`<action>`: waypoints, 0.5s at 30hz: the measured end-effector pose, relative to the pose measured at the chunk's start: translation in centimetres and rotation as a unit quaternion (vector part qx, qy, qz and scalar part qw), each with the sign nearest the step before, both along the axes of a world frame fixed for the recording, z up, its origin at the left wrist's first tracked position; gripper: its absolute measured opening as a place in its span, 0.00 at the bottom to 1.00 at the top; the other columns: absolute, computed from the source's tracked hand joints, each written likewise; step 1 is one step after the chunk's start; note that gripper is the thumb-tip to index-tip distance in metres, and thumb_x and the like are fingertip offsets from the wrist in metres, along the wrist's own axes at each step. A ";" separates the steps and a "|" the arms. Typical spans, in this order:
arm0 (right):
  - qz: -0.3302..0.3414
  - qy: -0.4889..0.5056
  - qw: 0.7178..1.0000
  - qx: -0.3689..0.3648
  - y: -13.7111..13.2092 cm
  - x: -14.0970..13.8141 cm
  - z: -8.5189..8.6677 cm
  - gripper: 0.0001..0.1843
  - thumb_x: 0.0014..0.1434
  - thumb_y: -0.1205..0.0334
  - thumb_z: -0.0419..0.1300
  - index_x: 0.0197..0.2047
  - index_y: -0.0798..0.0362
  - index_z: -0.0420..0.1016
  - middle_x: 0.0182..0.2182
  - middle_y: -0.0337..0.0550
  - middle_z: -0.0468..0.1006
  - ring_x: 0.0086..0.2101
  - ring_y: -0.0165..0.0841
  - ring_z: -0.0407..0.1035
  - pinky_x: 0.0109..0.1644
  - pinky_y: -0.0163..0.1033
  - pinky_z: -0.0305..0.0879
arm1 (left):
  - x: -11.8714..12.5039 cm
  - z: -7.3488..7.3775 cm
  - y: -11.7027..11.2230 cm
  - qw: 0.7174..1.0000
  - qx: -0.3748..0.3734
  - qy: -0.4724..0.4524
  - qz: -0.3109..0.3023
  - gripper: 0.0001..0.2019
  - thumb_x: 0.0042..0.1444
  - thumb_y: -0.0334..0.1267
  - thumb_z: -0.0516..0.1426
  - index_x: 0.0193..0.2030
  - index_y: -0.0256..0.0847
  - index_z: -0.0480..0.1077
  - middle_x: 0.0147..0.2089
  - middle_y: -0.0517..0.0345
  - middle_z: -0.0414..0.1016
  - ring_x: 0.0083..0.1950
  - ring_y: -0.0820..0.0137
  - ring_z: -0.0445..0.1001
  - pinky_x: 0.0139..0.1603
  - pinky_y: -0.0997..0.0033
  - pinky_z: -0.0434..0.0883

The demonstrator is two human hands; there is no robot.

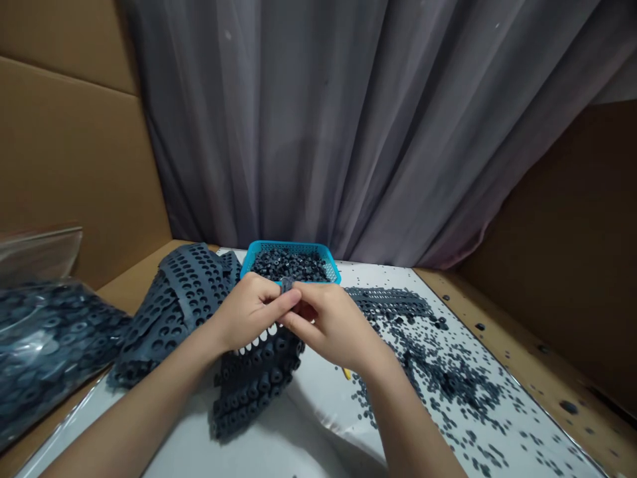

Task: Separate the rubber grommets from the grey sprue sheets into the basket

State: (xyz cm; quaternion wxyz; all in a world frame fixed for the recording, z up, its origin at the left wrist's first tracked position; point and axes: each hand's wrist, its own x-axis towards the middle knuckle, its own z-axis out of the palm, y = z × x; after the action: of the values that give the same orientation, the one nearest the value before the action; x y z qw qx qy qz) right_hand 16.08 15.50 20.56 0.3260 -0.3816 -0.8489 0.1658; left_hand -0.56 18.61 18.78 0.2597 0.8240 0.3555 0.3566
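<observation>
Between my two hands hangs a dark grey rubber sheet (256, 378) with rows of moulded round pieces and a line of white-looking holes near its upper edge. My left hand (249, 309) pinches that upper edge, thumb pressed against the fingers. Close against it, my right hand (336, 322) is closed on the same edge, its thumb meeting the left thumb. A small bit of the rubber shows above the fingertips; the rest of the grip is hidden. Just behind the hands stands a blue basket (247, 263) filled with small dark rubber pieces (291, 264).
Perforated rubber sheets (192, 285) are piled at left, beside a clear bag (44, 352) of rubber rings. Punched strips (391, 302) and many small scraps (462, 385) lie on the white table at right. A yellow object (347, 374) shows partly by my right wrist. Cardboard walls (74, 146) and a grey curtain (308, 133) enclose the table.
</observation>
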 end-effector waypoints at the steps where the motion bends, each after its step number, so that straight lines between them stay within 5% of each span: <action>1: 0.001 0.016 1.000 -0.011 0.2 -0.1 -0.3 0.13 0.57 0.64 0.56 0.24 0.53 0.57 0.20 0.33 0.62 0.22 0.25 0.55 0.26 0.32 0.46 | 0.2 -0.1 -0.1 1.000 -0.012 -0.012 0.012 0.27 0.59 0.50 0.47 0.12 0.37 0.54 0.14 0.64 0.52 0.19 0.78 0.53 0.21 0.75 0.51; 12: 0.038 0.178 0.969 -0.165 1.9 -0.8 -2.3 0.18 0.59 0.51 0.53 0.24 0.53 0.60 0.20 0.34 0.61 0.22 0.26 0.52 0.24 0.33 0.46 | 1.1 -1.7 1.0 0.969 -0.160 -0.190 -0.008 0.28 0.55 0.55 0.49 0.12 0.38 0.59 0.12 0.63 0.57 0.15 0.78 0.54 0.17 0.77 0.53; 15: 0.097 0.267 0.927 -0.246 2.1 -1.0 -2.6 0.19 0.57 0.49 0.55 0.23 0.53 0.59 0.20 0.33 0.60 0.21 0.25 0.50 0.24 0.33 0.46 | 1.4 -1.7 0.8 0.936 -0.229 -0.266 -0.019 0.29 0.50 0.59 0.53 0.09 0.38 0.56 0.09 0.64 0.54 0.13 0.80 0.51 0.15 0.77 0.50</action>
State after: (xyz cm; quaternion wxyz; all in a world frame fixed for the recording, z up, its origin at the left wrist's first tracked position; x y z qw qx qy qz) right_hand 15.13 17.61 18.00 0.4189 -0.3071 -0.6958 0.4961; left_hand 0.81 19.43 17.06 0.5335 0.6240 0.3295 0.4662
